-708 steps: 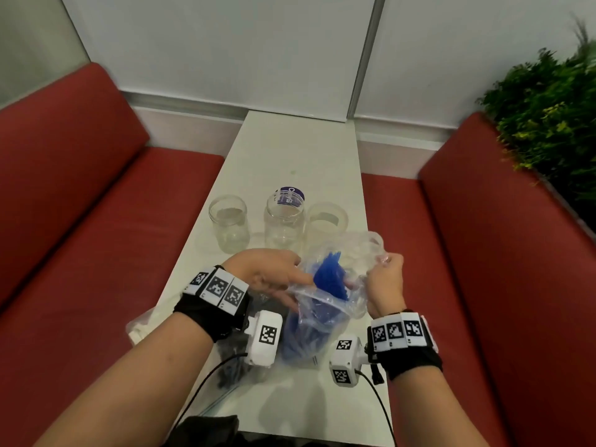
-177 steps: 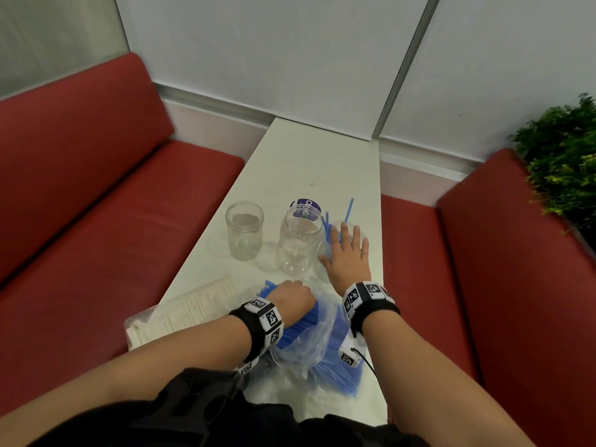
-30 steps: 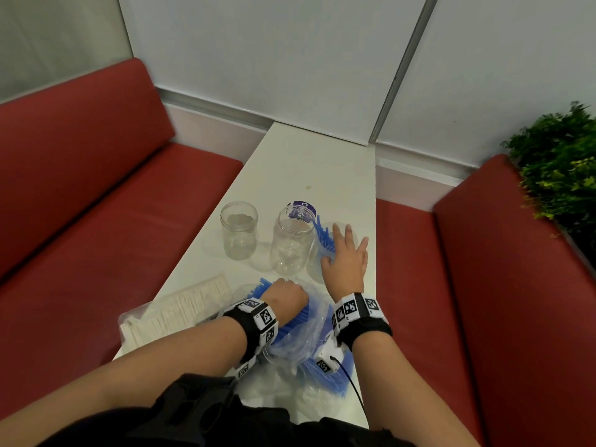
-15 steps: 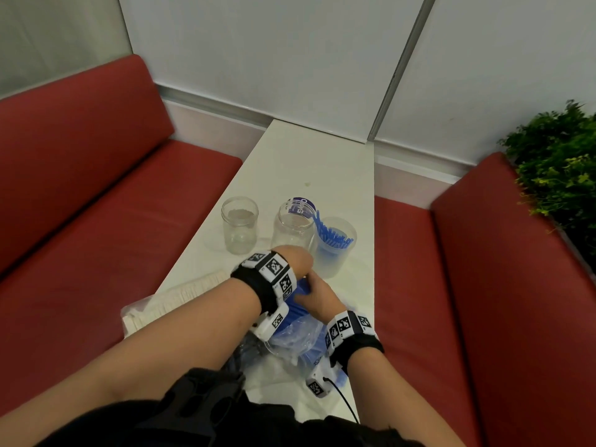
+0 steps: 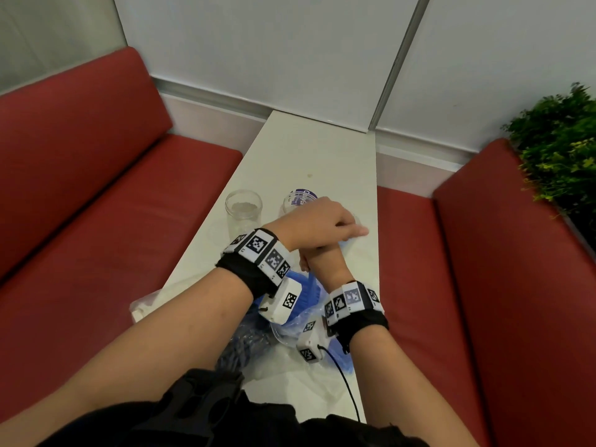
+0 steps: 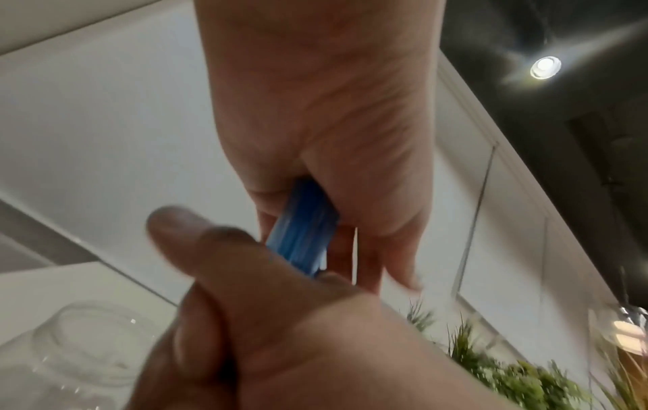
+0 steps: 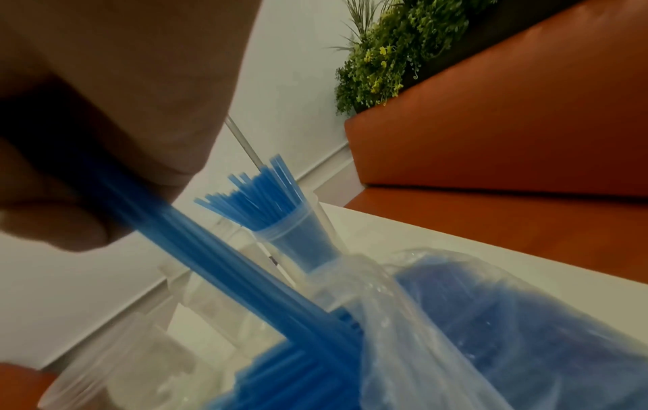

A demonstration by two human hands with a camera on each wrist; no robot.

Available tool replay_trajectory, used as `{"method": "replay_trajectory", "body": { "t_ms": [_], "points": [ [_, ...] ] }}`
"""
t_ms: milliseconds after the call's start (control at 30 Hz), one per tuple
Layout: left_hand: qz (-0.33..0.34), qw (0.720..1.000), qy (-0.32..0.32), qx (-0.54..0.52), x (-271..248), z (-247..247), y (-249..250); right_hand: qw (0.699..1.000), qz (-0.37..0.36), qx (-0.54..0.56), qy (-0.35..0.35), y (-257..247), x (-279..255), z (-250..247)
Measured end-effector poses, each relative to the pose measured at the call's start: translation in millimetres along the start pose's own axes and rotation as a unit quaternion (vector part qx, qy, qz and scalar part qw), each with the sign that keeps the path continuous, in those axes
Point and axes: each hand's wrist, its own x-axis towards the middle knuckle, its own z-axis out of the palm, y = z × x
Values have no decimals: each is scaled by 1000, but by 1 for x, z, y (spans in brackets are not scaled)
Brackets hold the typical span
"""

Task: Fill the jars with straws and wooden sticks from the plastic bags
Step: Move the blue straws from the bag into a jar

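My left hand (image 5: 319,224) crosses over my right hand (image 5: 322,264) above the table (image 5: 309,156). Both grip one bundle of blue straws (image 6: 301,222), the left hand at its upper end and the right hand lower down. The bundle (image 7: 210,249) runs down into the clear bag of blue straws (image 7: 490,319), which lies near the table's front edge (image 5: 287,330). A clear jar (image 7: 291,230) holds several blue straws (image 7: 256,191); in the head view my left hand hides it. An empty jar (image 5: 243,208) and a jar with a purple label (image 5: 300,198) stand to its left.
A bag of wooden sticks (image 5: 145,309) lies at the table's left edge. Red benches (image 5: 96,204) (image 5: 483,253) run along both sides of the narrow table. A green plant (image 5: 558,140) stands behind the right bench. A cable (image 5: 348,391) trails from my right wrist.
Both hands have risen from the bag with a straw bundle. My left hand has moved right, over the jar that holds straws, and now covers it.
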Motion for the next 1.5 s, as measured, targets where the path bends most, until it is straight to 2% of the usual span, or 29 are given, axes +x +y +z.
{"method": "replay_trajectory", "body": {
  "t_ms": [33, 67, 133, 200, 233, 300, 367, 400, 467, 533, 567, 600, 700, 733, 800, 900, 967, 1033, 1100, 1233, 1300, 1367, 1400, 1500],
  "points": [
    [-8, 993, 42, -107, -2, -1, -1, 1000, -10, 3, -7, -2, -1, -3],
    [-12, 969, 91, -229, -2, -4, -3, 999, -16, 31, -2, -6, -2, -8],
    [-25, 897, 176, -405, -5, -16, -12, 993, -24, 117, 18, -18, -3, -20],
    [-83, 835, 199, -507, -8, -22, -30, 984, -54, 165, 30, -41, -5, -35],
    [-131, 810, 177, -543, -10, -23, -41, 981, -79, 177, 24, -56, -6, -43],
    [-226, 787, 74, -569, -17, -17, -57, 972, -133, 196, -3, -83, -9, -56],
    [-273, 762, -25, -586, -24, -4, -67, 960, -167, 224, -22, -108, -16, -61],
    [-279, 738, -57, -612, -27, 3, -69, 954, -176, 240, -25, -117, -18, -62],
    [-277, 667, -97, -685, -31, 18, -69, 946, -193, 258, -26, -126, -22, -60],
    [-270, 587, -101, -757, -31, 28, -65, 947, -200, 250, -22, -127, -26, -56],
    [-267, 561, -97, -777, -30, 31, -62, 950, -198, 242, -18, -125, -28, -54],
    [-268, 555, -95, -782, -28, 32, -60, 952, -193, 236, -14, -123, -30, -53],
    [-292, 593, -79, -746, -25, 38, -55, 953, -185, 239, -15, -119, -34, -56],
    [-298, 597, -76, -741, -24, 40, -54, 951, -189, 245, -18, -119, -34, -58],
    [-298, 584, -82, -751, -23, 43, -50, 948, -200, 245, -26, -119, -32, -62],
    [-300, 537, -94, -783, -20, 44, -42, 956, -198, 215, -26, -119, -30, -64],
    [-311, 546, -107, -771, -20, 45, -43, 959, -195, 203, -22, -118, -30, -65],
    [-307, 571, -109, -754, -21, 48, -45, 964, -192, 180, -32, -117, -30, -69],
    [-296, 578, -89, -756, -24, 51, -47, 971, -187, 142, -50, -115, -30, -73],
    [-304, 561, 5, -770, -32, 66, -58, 984, -156, -13, -87, -105, -32, -90],
    [-309, 587, 23, -748, -36, 72, -66, 983, -101, -83, -126, -100, -32, -101],
    [-313, 626, 34, -713, -39, 74, -71, 983, -44, -74, -164, -96, -31, -109],
    [-314, 640, 50, -699, -38, 74, -72, 983, -32, -58, -170, -96, -30, -113],
    [-328, 659, 125, -666, -31, 70, -72, 988, -44, -34, -142, -99, -23, -122]
  ]
}}
